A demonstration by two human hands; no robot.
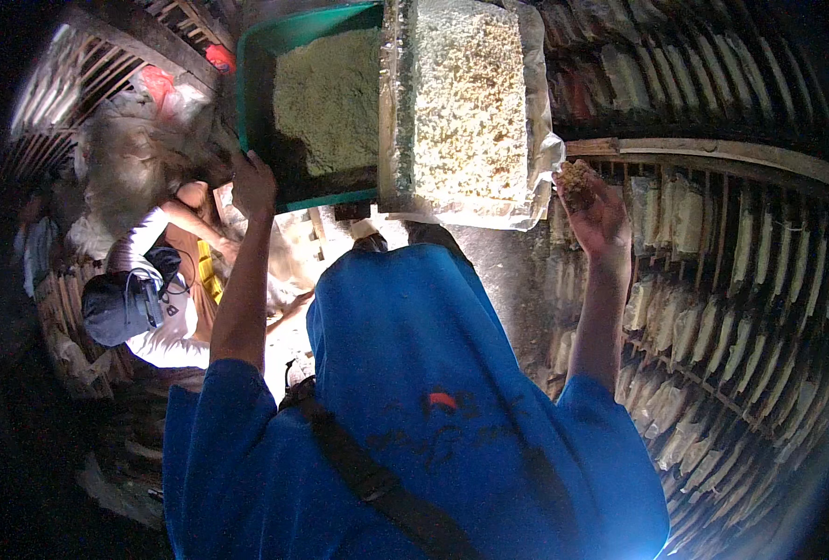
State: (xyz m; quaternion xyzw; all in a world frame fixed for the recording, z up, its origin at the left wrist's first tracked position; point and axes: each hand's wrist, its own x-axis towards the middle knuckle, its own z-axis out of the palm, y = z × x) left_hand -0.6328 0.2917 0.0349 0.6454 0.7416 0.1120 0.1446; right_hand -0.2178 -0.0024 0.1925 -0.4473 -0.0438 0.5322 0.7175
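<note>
A green plastic tub [245,107] holds a layer of pale, fine crumbs [329,103]. My left hand [254,185] grips the near left corner of its rim. Beside it on the right lies a shallow tray lined with clear plastic [538,121], filled with white and golden-brown crumbly stuff [470,112]. Just off that tray's near right corner, my right hand [601,215] is turned palm up. Its fingers curl around a brown crumbly clump [578,185]. The exact kind of the crumbs cannot be made out.
At the left, a person in a dark cap [120,308] bends low near a yellow object [209,273]. Slatted racks with many upright pale trays [741,243] fill the right side, behind a wooden beam [713,149]. Plastic sheeting [125,140] hangs at the far left.
</note>
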